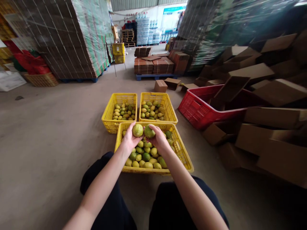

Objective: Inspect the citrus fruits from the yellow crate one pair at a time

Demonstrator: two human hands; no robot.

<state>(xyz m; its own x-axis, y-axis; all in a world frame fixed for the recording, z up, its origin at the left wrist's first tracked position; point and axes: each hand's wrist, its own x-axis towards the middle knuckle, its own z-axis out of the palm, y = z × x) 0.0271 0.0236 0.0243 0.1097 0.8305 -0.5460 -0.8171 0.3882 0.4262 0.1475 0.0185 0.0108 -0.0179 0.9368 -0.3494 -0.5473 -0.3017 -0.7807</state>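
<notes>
One yellow-green fruit (137,130) sitting in the left hand (130,138), one greener fruit (149,131) in the right hand (158,137).
Both hands are grasping, fingers curling around, fruits hanging side by side; can't tell if touching. Loose fruit (146,156) is lying below both hands, filling the near yellow crate (183,153); a second yellow crate (110,126) is standing beyond the left hand, a third yellow crate (170,111) beyond the right. Step in hand: seemingly looking over fruit, one per hand. Next move is probably calling for snug grips and gentle lowering, not dropping.
</notes>
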